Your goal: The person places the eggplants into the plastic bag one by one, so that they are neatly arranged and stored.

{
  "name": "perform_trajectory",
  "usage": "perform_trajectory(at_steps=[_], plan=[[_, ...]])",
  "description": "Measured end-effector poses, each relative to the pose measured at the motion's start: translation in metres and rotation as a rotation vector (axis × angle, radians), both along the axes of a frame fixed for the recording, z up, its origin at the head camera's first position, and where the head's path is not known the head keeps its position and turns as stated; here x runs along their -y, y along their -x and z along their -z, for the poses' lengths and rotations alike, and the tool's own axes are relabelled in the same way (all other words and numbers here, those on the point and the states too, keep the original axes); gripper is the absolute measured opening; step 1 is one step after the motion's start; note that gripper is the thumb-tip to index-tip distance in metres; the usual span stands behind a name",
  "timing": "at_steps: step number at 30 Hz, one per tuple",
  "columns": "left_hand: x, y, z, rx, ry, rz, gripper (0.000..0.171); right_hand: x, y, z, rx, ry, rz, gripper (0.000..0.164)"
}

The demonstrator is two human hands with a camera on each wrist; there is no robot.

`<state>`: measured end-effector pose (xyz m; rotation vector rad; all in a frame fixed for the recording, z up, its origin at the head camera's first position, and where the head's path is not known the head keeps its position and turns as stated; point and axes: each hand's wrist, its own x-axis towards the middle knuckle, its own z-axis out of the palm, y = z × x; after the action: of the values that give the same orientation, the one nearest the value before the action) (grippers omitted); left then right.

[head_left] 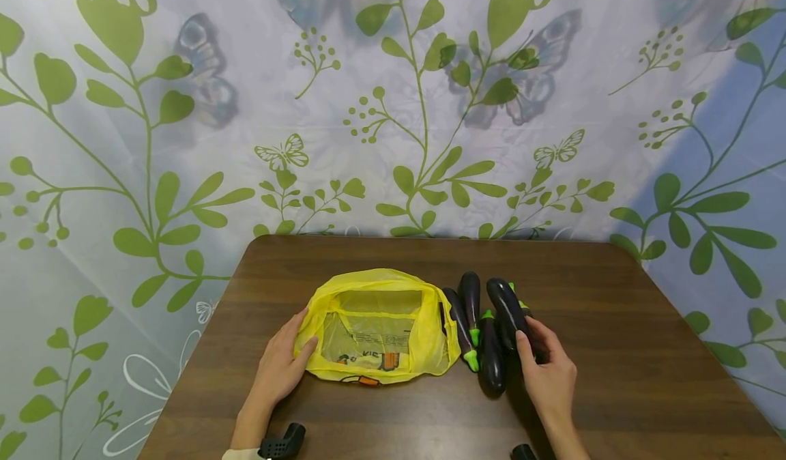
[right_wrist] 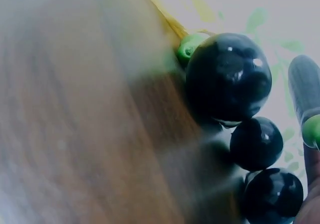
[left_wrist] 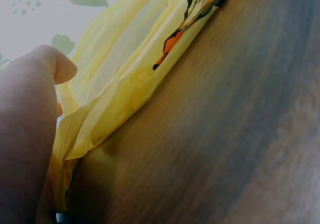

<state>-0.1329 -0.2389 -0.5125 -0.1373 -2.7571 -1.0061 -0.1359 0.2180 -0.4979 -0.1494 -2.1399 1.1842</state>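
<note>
Two hands are at work over the bench [head_left: 626, 296], and at the left we see the left hand [head_left: 278, 366] holding the edge of a yellow bag [head_left: 374, 330], thumb lapped over the rim and fingers behind it. The bag's mouth is spread toward us; its film looks thin and limp, feather-light and easily stretched or torn, so we would hold it by the doubled rim rather than one loose layer. Against or just beside its right side lie the eggplants [head_left: 492, 361] — at least five, close together on the bench. We judge them firm, with some heft, glossy enough to slip and quick to roll; their skins could bruise under a hard squeeze. At the right end, the right hand [head_left: 550, 370] grips the rightmost eggplant [head_left: 540, 355] with thumb on one side and fingers on the other, though we cannot tell whether it also holds the neighbour. We would grasp each one round its thick middle — the green stem gives less to hold
</note>
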Motion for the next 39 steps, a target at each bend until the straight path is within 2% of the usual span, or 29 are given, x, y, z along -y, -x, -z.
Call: perform_trajectory(at_steps=[6,19,25,39], plan=[[0.0,0.0,0.0,-0.003,0.005,0.001,0.063,0.005,-0.001,-0.007,0.002,-0.009,-0.01,0.034],[0.002,-0.002,0.004,-0.013,0.005,-0.001,0.063,0.024,-0.002,-0.009,-0.045,-0.063,-0.107,0.037],[0.001,-0.001,0.002,-0.029,0.003,0.005,0.063,0.031,0.0,-0.013,-0.059,-0.075,-0.139,0.038],[0.002,-0.001,0.001,0.001,0.003,0.007,0.063,0.045,0.001,-0.016,-0.069,-0.101,-0.224,0.04]])
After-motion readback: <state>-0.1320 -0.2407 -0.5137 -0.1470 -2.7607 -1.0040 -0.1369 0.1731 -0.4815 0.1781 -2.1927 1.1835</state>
